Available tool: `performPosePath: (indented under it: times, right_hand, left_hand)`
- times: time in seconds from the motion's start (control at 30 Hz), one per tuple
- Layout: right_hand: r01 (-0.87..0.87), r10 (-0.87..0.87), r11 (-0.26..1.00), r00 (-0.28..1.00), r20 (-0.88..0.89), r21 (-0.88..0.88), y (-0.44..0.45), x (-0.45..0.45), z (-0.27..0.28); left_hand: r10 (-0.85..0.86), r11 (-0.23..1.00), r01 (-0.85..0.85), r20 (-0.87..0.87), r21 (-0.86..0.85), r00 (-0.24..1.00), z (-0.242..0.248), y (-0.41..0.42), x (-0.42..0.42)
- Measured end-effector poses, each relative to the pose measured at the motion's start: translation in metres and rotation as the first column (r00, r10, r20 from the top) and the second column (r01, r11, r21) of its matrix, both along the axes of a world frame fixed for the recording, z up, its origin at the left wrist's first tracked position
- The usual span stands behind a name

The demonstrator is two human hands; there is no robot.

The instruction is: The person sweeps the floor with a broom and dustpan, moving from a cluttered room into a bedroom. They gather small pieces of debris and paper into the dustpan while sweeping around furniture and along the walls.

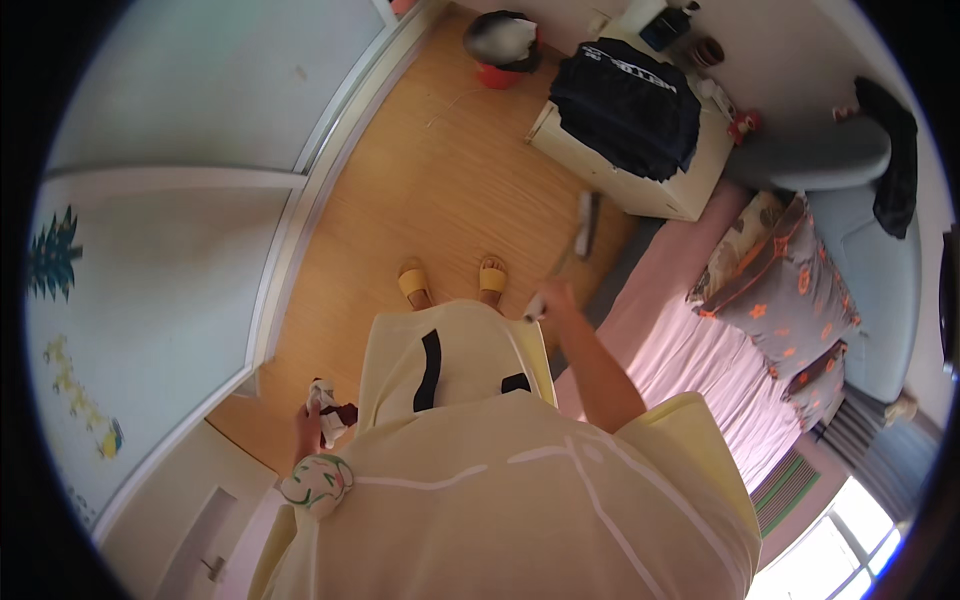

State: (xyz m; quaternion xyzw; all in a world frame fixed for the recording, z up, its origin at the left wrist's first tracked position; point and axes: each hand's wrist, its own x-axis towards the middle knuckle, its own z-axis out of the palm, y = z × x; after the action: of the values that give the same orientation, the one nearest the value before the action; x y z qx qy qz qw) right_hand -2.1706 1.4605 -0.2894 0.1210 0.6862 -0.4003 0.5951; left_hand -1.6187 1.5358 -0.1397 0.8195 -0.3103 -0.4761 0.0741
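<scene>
My right hand [556,298] is closed around the pale handle of a brush-like tool [588,223], beside the bed edge. Its long grey and white head points away from me over the wood floor, blurred by motion. At my left side, my left hand [306,431] grips a crumpled bundle of white and dark red material [328,412]; whether it is cloth or paper I cannot tell. A round white ornament with green lines [321,482] lies over my left forearm, partly hiding it.
A bed with a pink sheet [675,300] and patterned cushions [780,285] lies right. Beyond it stands a white cabinet [637,176] bearing a folded black garment [630,105]. A lined red bin [501,73] stands ahead; frosted sliding doors [172,270] run along the left.
</scene>
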Motion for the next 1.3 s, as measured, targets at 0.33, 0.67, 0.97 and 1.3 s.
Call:
performPosePath:
  times: [0.33,0.67,0.97,1.3]
  right_hand:
    - [-0.724,0.726,0.679,0.687,-0.037,-0.120,-0.016,0.047,0.082]
    - [-0.800,0.799,0.587,0.549,-0.243,0.123,-0.096,0.011,0.072]
    - [-0.895,0.908,0.418,0.406,-0.107,0.155,-0.062,0.138,0.070]
    - [-0.978,0.957,0.208,0.208,-0.203,-0.022,-0.121,0.100,0.182]
  left_hand:
    - [0.219,0.969,-0.233,-0.155,-0.078,0.963,-0.003,0.042,-0.022]
    - [0.442,0.869,-0.468,-0.178,-0.157,0.879,-0.019,0.085,0.031]
    - [0.363,0.929,-0.362,-0.002,-0.083,0.932,-0.029,0.125,0.084]
    - [0.548,0.770,-0.607,-0.285,-0.196,0.787,-0.038,-0.011,0.055]
